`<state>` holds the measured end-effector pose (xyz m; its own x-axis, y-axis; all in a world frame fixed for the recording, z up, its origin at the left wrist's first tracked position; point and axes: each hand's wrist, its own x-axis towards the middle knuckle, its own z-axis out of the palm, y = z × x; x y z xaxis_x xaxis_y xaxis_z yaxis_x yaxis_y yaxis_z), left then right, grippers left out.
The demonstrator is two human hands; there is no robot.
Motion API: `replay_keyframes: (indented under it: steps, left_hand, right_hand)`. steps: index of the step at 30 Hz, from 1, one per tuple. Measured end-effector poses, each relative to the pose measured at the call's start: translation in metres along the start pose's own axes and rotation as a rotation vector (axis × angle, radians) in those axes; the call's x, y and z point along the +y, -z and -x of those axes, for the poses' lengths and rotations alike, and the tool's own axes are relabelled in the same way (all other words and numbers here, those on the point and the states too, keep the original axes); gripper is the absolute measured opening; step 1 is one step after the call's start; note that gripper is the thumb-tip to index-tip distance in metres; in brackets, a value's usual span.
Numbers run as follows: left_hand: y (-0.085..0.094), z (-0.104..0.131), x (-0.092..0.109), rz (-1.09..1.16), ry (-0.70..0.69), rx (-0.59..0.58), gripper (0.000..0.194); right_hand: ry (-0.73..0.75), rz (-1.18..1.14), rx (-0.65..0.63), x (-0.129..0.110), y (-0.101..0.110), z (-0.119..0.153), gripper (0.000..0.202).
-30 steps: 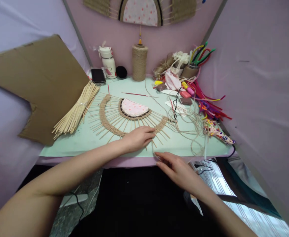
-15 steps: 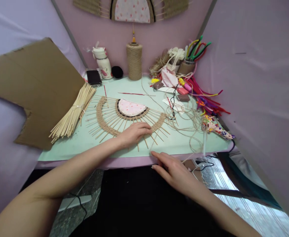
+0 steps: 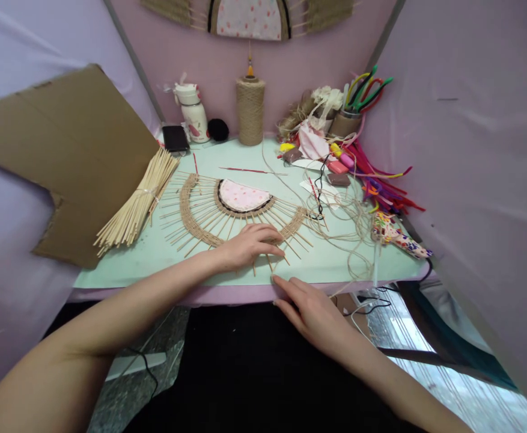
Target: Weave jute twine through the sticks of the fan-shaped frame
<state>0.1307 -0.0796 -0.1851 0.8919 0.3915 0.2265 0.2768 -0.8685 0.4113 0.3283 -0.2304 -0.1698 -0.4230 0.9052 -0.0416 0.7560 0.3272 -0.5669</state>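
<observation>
Since half a second ago, the thumb of the left hand (image 3: 250, 243) has swung away from its fingers, and the right hand (image 3: 315, 313) has edged leftward, nearer to it.

At far left leans a big sheet of cardboard (image 3: 87, 162), with a tied bundle of sticks (image 3: 137, 204) resting beside it on the table (image 3: 123, 264). Behind are a flat black object (image 3: 175, 139), a white bottle (image 3: 195, 117) and, just beside that, a black ball (image 3: 218, 129). Around the middle of the table lies the woven fan (image 3: 195, 227), flat, its rounded side toward the person: sticks radiate from a half-circle of spotted pink cloth (image 3: 244, 195), crossed by a curved band of twine. Over that band rests the left hand, palm down, fingers close together and thumb apart. A tall cone of twine (image 3: 250, 114) stands at the back.

Near the table's front edge hovers the right hand, forefinger and thumb parted; whether other fingers grip a strand, I cannot tell. Farther right, loose twine (image 3: 351, 231) sprawls in loops. Behind it sit a holder (image 3: 345, 124) and red and purple fuzzy stems (image 3: 383, 186); a flower-patterned tool (image 3: 398, 236) lies at far right.
</observation>
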Motion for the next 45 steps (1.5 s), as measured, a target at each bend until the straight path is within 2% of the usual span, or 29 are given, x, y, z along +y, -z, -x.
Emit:
replay_keyframes:
  steps: [6,11,20,24,26,28,31,36,40,45]
  left_hand:
    - [0.0,0.001,0.001,-0.009,-0.003,-0.044,0.027]
    - [-0.001,0.001,-0.001,0.015,0.01,-0.026,0.025]
    - [-0.001,-0.005,0.0,0.188,-0.007,0.155,0.033]
    - [-0.002,-0.012,0.007,0.268,0.12,0.221,0.04]
    - [-0.002,-0.015,0.009,0.302,0.213,0.249,0.042]
    - [0.001,-0.014,0.01,0.325,0.249,0.259,0.042]
    - [0.011,-0.005,0.007,0.276,0.174,0.233,0.039]
    - [0.024,0.025,0.003,0.099,0.081,0.149,0.032]
    - [0.018,0.042,0.004,0.109,0.041,0.112,0.035]
    - [0.009,0.038,0.005,0.157,0.088,0.157,0.03]
  right_hand:
    - [-0.017,0.149,-0.058,-0.004,-0.004,-0.002,0.043]
    - [0.003,0.206,-0.057,-0.01,-0.008,-0.008,0.044]
    - [-0.101,0.018,-0.051,-0.031,0.001,-0.036,0.051]
    - [-0.149,-0.001,-0.014,-0.034,0.004,-0.05,0.049]
    - [-0.164,-0.001,-0.013,-0.034,0.005,-0.052,0.047]
    - [-0.158,-0.003,-0.026,-0.033,0.005,-0.052,0.046]
    - [-0.144,0.0,-0.037,-0.032,0.005,-0.048,0.046]
    - [-0.124,0.018,-0.055,-0.031,0.002,-0.044,0.047]
    - [-0.125,0.03,-0.063,-0.031,0.0,-0.043,0.046]
    - [-0.147,0.061,-0.072,-0.031,0.003,-0.04,0.049]
